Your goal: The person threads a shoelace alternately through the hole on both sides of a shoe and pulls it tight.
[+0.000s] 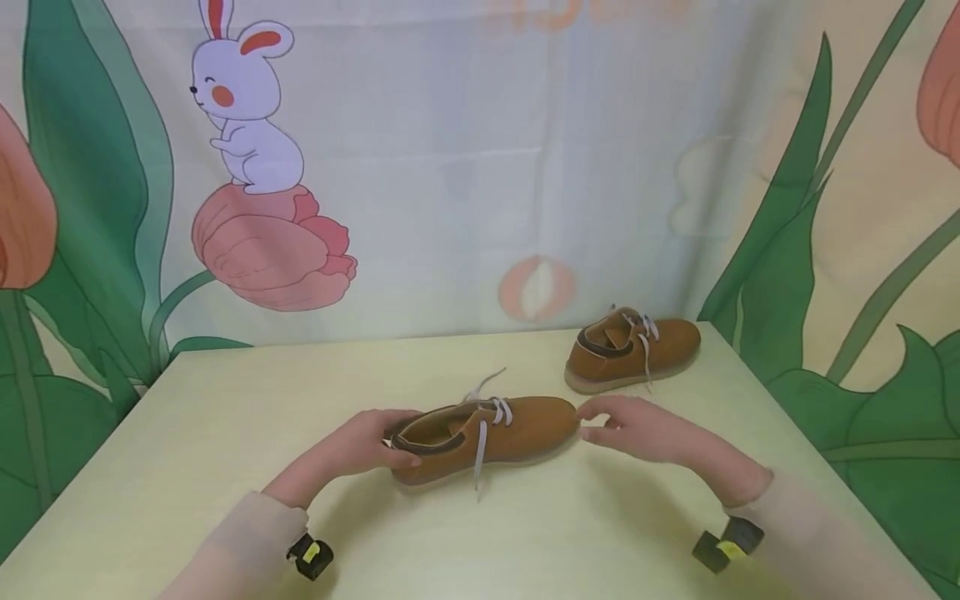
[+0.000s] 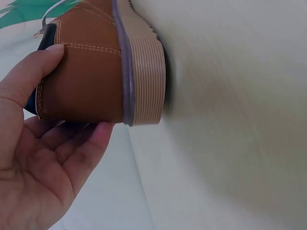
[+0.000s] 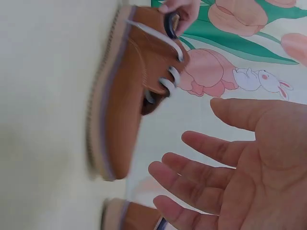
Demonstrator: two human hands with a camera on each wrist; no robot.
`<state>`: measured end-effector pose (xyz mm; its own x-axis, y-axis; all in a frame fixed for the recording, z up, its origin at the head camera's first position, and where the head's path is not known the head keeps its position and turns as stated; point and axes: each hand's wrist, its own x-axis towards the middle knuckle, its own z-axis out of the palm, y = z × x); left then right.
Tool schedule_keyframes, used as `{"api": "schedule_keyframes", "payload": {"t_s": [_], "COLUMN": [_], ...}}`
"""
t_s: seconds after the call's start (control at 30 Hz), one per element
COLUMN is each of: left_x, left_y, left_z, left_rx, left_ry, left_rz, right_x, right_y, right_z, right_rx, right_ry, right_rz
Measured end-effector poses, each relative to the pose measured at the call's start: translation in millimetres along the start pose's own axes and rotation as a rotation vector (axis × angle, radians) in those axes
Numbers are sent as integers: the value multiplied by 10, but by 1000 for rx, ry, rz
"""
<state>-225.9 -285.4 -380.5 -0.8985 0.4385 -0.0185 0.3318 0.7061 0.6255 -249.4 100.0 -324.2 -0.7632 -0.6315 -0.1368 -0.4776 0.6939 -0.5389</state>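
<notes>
A brown lace-up shoe [image 1: 525,429] with untied pale laces is at the middle of the table, toe to the right. My left hand [image 1: 372,443] grips its heel, thumb on the near side and fingers on the far side; the left wrist view shows the thumb on the stitched heel [image 2: 86,81]. Just beyond the toe is my right hand [image 1: 637,427], holding nothing. Its fingers [image 3: 192,187] are spread and loosely bent in the right wrist view, apart from the shoe [image 3: 122,105]. A matching shoe [image 1: 637,350] rests at the back right corner.
The pale yellow table [image 1: 465,542] ends at a hanging cloth [image 1: 420,167] printed with a rabbit and flowers. The cloth continues down the right side. A small black device [image 1: 311,557] is on the left wrist and another device [image 1: 727,546] on the right.
</notes>
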Motion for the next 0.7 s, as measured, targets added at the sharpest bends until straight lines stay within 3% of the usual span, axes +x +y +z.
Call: {"api": "schedule_keyframes", "payload": {"t_s": [0.13,0.3,0.53,0.7], "left_x": [34,182,546,899], "left_y": [52,159,406,700], "left_z": [91,204,463,679], "left_rx": [-13,-4,34,53], "left_ry": [20,32,42,53], "left_rz": [12,27,70,94], "right_x": [-289,-463,-553,-556], "right_y": [87,115,59,-15], "right_z": [116,203,270,247], "right_rx": [24,73,70,6], "right_ry": [-18,-23,-36,-28], "right_rz": [25,45,-2,-87]}}
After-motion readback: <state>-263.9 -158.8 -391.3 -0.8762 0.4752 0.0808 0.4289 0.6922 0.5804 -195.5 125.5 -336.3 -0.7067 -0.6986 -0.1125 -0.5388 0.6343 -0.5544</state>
